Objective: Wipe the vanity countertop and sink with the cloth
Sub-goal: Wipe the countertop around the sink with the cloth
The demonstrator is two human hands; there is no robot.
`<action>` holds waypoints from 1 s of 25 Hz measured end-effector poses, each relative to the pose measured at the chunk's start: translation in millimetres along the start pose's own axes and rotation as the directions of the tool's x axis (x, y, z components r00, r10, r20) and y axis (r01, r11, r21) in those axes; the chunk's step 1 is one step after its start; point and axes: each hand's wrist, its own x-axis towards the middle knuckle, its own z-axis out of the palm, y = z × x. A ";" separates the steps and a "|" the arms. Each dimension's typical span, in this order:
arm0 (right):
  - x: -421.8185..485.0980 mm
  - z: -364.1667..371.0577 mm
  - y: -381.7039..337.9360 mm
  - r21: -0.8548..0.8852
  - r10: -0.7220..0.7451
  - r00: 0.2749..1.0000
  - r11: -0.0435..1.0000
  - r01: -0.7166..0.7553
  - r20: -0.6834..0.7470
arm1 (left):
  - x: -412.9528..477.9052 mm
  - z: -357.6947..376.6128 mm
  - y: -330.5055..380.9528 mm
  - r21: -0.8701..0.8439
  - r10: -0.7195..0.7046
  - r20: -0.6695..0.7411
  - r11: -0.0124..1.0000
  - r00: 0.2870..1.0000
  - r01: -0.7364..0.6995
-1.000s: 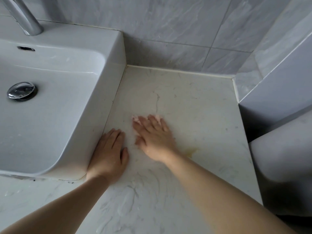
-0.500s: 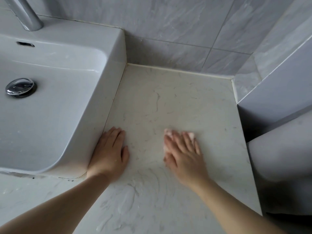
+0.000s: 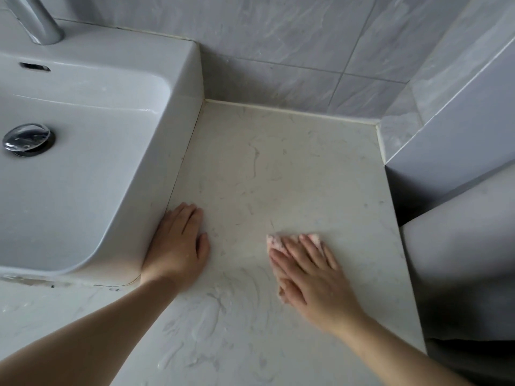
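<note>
The pale marble countertop runs from the sink to the right-hand wall. A white basin sink stands on it at the left. My right hand lies flat with fingers spread, pressing a small pink cloth onto the counter near its right edge; only the cloth's far rim shows past my fingertips. My left hand rests flat on the counter against the sink's right front corner and holds nothing. Wet smear marks cover the counter in front of both hands.
A chrome drain plug sits in the basin, and the base of a chrome tap rises at the top left. Grey tiled walls close the back and right. A white rounded fixture stands lower, past the counter's right edge.
My right hand has slid the cloth from beside my left hand to the right and slightly toward me. My left hand has stayed against the sink corner.
</note>
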 end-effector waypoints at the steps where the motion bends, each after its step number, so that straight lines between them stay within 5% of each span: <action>1: 10.9 0.0 15.5 -0.030 0.028 0.999 0.999 -0.029 -0.027 | 0.5 -0.3 0.1 -0.003 -0.002 0.005 1.000 1.000 0.002; 6: 91.7 -2.2 50.9 0.041 0.500 0.865 0.864 -0.501 0.036 | 1.6 2.7 -0.9 0.021 0.023 -0.001 1.000 1.000 -0.023; 10: 6.9 2.1 -8.7 0.022 0.142 0.989 0.990 -0.141 -0.037 | 1.5 3.3 1.3 0.068 0.037 0.031 0.997 0.999 -0.039; 12: 0.3 1.4 9.5 -0.014 0.088 0.996 0.996 -0.088 -0.009 | -0.9 4.5 6.5 0.071 -0.003 0.041 0.997 0.999 0.000; 17: 77.0 -5.2 65.3 0.029 0.533 0.843 0.843 -0.536 0.075 | -5.8 5.6 12.7 -0.001 -0.101 0.031 0.995 0.994 0.101; 22: -11.9 1.2 18.5 -0.026 0.219 0.975 0.975 -0.220 -0.030 | -7.9 0.7 17.0 0.070 -0.095 0.075 0.993 0.993 0.090; 25: 28.6 -3.5 65.5 -0.003 0.370 0.929 0.929 -0.370 -0.031 | -8.0 2.5 18.0 0.090 -0.088 0.077 0.993 0.993 0.081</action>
